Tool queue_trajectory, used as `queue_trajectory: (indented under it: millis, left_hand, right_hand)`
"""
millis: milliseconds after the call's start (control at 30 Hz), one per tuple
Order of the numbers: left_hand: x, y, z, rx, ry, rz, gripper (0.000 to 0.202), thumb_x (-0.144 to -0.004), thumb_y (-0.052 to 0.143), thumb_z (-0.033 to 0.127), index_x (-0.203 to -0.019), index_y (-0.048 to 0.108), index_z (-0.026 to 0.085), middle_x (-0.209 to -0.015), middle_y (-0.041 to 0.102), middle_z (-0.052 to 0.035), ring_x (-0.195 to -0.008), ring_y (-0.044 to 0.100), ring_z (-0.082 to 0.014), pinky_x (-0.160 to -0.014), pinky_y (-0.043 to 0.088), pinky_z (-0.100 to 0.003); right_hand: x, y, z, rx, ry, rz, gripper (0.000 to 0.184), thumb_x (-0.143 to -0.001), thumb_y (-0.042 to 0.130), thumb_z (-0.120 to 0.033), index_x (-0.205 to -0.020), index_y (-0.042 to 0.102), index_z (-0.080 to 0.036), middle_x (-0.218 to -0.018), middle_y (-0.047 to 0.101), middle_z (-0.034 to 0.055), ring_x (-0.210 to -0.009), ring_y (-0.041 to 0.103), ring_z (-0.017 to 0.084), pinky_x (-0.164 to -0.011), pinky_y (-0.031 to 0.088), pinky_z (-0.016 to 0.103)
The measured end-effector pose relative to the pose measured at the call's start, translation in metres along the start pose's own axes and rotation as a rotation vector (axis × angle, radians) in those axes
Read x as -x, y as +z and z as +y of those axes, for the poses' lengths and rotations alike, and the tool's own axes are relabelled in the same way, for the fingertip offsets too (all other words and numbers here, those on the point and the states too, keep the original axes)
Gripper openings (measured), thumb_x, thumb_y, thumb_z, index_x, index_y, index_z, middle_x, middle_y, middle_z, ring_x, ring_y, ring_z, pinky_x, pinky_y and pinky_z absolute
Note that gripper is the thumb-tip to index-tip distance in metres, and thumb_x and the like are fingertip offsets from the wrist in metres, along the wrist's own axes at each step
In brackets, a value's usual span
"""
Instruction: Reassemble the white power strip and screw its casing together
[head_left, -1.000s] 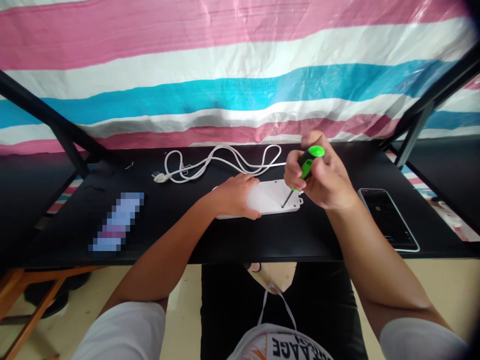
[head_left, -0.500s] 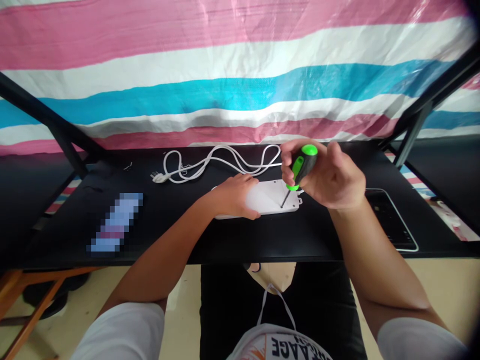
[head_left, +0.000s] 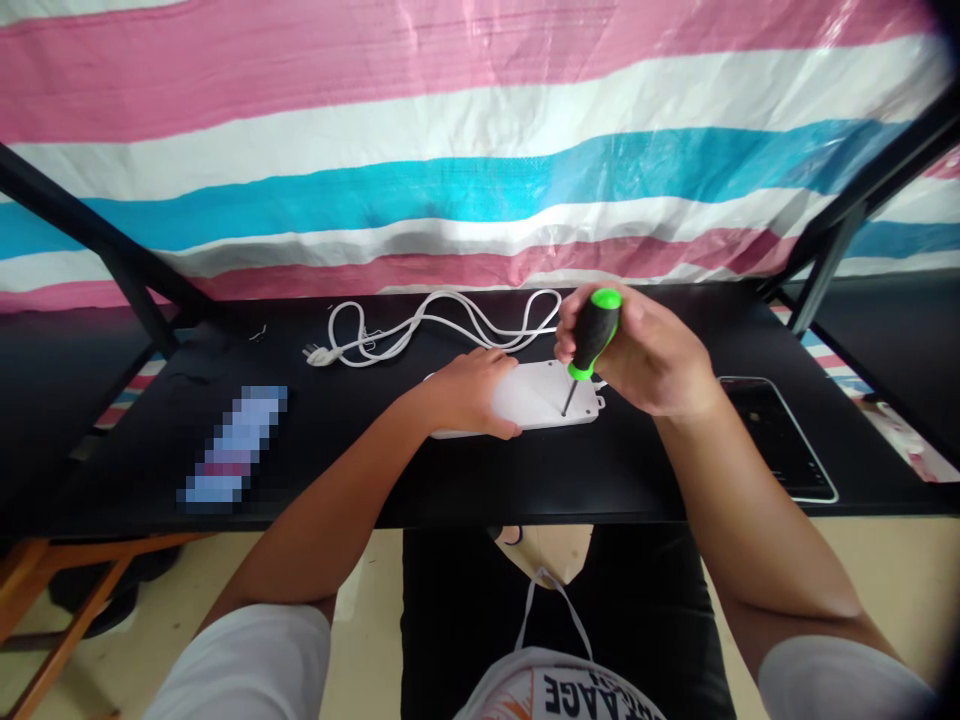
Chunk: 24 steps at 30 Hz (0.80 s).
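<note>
A white power strip [head_left: 544,397] lies back side up on the black table [head_left: 375,470]. My left hand [head_left: 469,390] rests flat on its left half, fingers pressing it down. My right hand [head_left: 637,350] is closed round the black and green handle of a screwdriver [head_left: 589,340]. The screwdriver's tip stands in a hole near the strip's right end. The strip's white cord [head_left: 442,325] lies coiled behind it, with the plug at the left.
A phone [head_left: 780,435] lies face up on the table to the right of my right hand. A blurred flat object [head_left: 232,445] lies at the left. A striped pink, white and blue tarp [head_left: 480,150] hangs behind the table, with black frame bars at both sides.
My right hand has turned on the screwdriver handle and re-gripped it, while the tip stays in the same hole. The left hand and the power strip have not moved.
</note>
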<state>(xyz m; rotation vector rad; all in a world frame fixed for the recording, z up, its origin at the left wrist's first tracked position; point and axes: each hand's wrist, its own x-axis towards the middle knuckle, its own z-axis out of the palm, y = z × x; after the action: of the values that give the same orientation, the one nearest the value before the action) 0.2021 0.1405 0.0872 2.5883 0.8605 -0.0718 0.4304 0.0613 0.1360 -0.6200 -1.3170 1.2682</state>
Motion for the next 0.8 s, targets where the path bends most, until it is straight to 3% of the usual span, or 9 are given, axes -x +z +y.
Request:
queue_trajectory:
  millis: [67, 167, 233, 333, 400, 500, 633, 700, 800]
  left_hand:
    - [-0.0003, 0.0001, 0.0001, -0.004, 0.004, -0.002, 0.093, -0.072, 0.081, 0.066, -0.15, 0.051, 0.025, -0.156, 0.054, -0.0152, -0.144, 0.05, -0.0421, -0.117, 0.043, -0.054]
    - [-0.0008, 0.0005, -0.0003, -0.005, 0.004, -0.005, 0.094, -0.071, 0.082, 0.067, -0.149, 0.051, 0.024, -0.156, 0.053, -0.0158, -0.145, 0.05, -0.0425, -0.116, 0.043, -0.054]
    - [-0.0007, 0.0006, -0.0007, -0.005, 0.003, -0.004, 0.093, -0.07, 0.082, 0.067, -0.147, 0.053, 0.023, -0.155, 0.054, -0.0161, -0.144, 0.05, -0.0422, -0.116, 0.043, -0.053]
    - [0.0, 0.0001, -0.0005, -0.003, 0.012, 0.002, 0.089, -0.071, 0.082, 0.066, -0.144, 0.055, 0.022, -0.151, 0.057, -0.0156, -0.143, 0.051, -0.0408, -0.116, 0.044, -0.052]
    - [0.0003, -0.0007, 0.0003, 0.001, 0.004, 0.0, 0.09, -0.071, 0.082, 0.065, -0.145, 0.054, 0.022, -0.152, 0.056, -0.016, -0.143, 0.051, -0.0406, -0.116, 0.044, -0.052]
    - [0.0002, -0.0021, 0.002, 0.004, -0.005, -0.006, 0.094, -0.071, 0.082, 0.065, -0.149, 0.051, 0.023, -0.157, 0.052, -0.0161, -0.146, 0.048, -0.0413, -0.119, 0.042, -0.054]
    - [0.0001, -0.0026, 0.0025, -0.001, -0.007, -0.012, 0.09, -0.071, 0.083, 0.064, -0.145, 0.053, 0.023, -0.152, 0.056, -0.016, -0.141, 0.052, -0.0404, -0.117, 0.044, -0.053]
    - [0.0005, -0.0019, 0.0015, -0.002, 0.0, -0.006, 0.088, -0.071, 0.082, 0.065, -0.143, 0.054, 0.023, -0.151, 0.057, -0.0155, -0.141, 0.053, -0.0394, -0.116, 0.045, -0.051]
    - [0.0006, -0.001, 0.0001, -0.005, 0.006, -0.003, 0.089, -0.072, 0.081, 0.067, -0.144, 0.054, 0.023, -0.153, 0.055, -0.0157, -0.142, 0.052, -0.0398, -0.116, 0.044, -0.05]
  right_hand:
    - [0.0022, 0.0003, 0.003, -0.006, -0.052, -0.002, 0.034, -0.09, 0.082, -0.051, -0.102, 0.061, -0.027, -0.101, 0.069, 0.0023, -0.079, 0.069, 0.017, -0.07, 0.062, 0.035]
    - [0.0036, -0.0023, 0.005, -0.053, -0.095, -0.042, 0.037, -0.086, 0.088, -0.037, -0.104, 0.057, -0.03, -0.092, 0.067, -0.0038, -0.06, 0.059, 0.01, -0.055, 0.053, 0.027]
    - [0.0022, -0.0044, 0.0034, -0.072, -0.079, -0.06, 0.036, -0.09, 0.084, -0.045, -0.109, 0.059, -0.03, -0.082, 0.062, -0.005, -0.055, 0.052, 0.009, -0.051, 0.049, 0.026]
    - [-0.0009, -0.0046, -0.0002, -0.056, -0.032, -0.037, 0.046, -0.094, 0.07, -0.067, -0.113, 0.064, -0.025, -0.086, 0.064, 0.0006, -0.065, 0.06, 0.014, -0.058, 0.056, 0.032]
    - [-0.0013, -0.0026, -0.0008, -0.023, -0.012, -0.012, 0.046, -0.096, 0.068, -0.067, -0.11, 0.066, -0.024, -0.093, 0.067, 0.0035, -0.074, 0.066, 0.017, -0.065, 0.061, 0.035]
    - [0.0011, 0.0001, 0.0014, 0.005, -0.046, -0.002, 0.036, -0.091, 0.081, -0.053, -0.104, 0.061, -0.027, -0.1, 0.071, 0.0027, -0.081, 0.071, 0.018, -0.069, 0.063, 0.035]
    - [0.0028, -0.0018, 0.0032, -0.042, -0.076, -0.039, 0.038, -0.087, 0.087, -0.041, -0.106, 0.056, -0.03, -0.083, 0.066, -0.0047, -0.058, 0.058, 0.011, -0.052, 0.05, 0.027]
    - [0.0014, -0.0037, 0.002, -0.071, -0.058, -0.037, 0.038, -0.09, 0.081, -0.053, -0.11, 0.06, -0.028, -0.079, 0.062, -0.0042, -0.056, 0.055, 0.011, -0.052, 0.049, 0.028]
    - [-0.0013, -0.0046, 0.0008, -0.072, -0.013, -0.027, 0.047, -0.096, 0.068, -0.066, -0.111, 0.067, -0.022, -0.087, 0.066, 0.0015, -0.068, 0.063, 0.014, -0.061, 0.056, 0.032]
